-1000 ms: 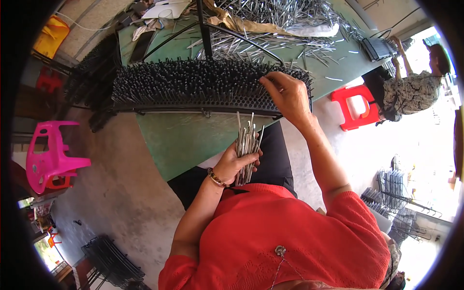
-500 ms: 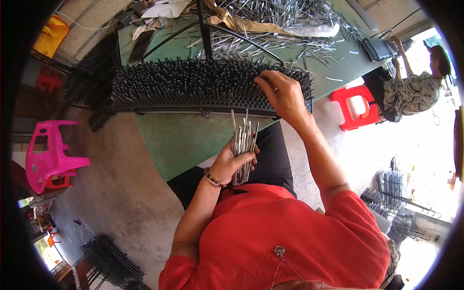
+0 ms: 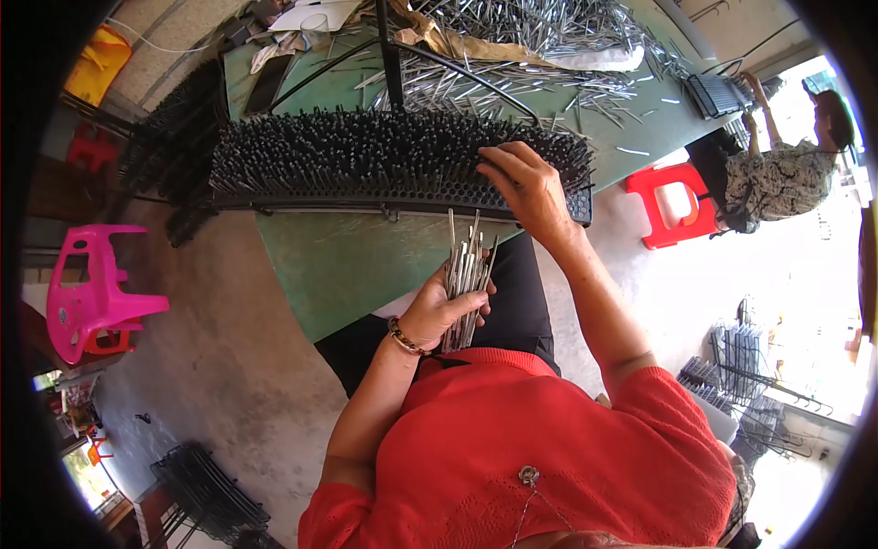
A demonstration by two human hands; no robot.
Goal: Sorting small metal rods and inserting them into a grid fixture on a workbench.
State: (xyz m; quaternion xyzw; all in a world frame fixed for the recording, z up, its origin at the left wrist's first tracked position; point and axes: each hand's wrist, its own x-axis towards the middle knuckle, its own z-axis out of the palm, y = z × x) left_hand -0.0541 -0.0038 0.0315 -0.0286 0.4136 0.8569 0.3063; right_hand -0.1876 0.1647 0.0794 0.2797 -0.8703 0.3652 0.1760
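My left hand [image 3: 439, 313] is closed around a bundle of thin silvery metal rods [image 3: 468, 273], held upright in front of my lap with their tops uneven. Beyond it lies a long black perforated rack [image 3: 430, 198], its holes densely filled with upright dark rods [image 3: 338, 151]. Over the rack's right part, my right hand [image 3: 530, 183] has its fingers bent and drawn together among the upright rods. What its fingertips hold, if anything, is too small to make out. A strip of bare holes runs along the rack's near edge.
The rack lies on a green table [image 3: 320, 284]. Loose metal rods [image 3: 549, 87] are heaped at the back, beside brown paper [image 3: 466, 41] and a clear cup [image 3: 315, 29]. A pink stool [image 3: 105, 293] stands left, a red stool [image 3: 672, 206] right, near another person [image 3: 786, 178].
My right hand has shifted slightly left and its fingers have changed their bend over the rack. My left hand, with the rods, has moved a little to the right.
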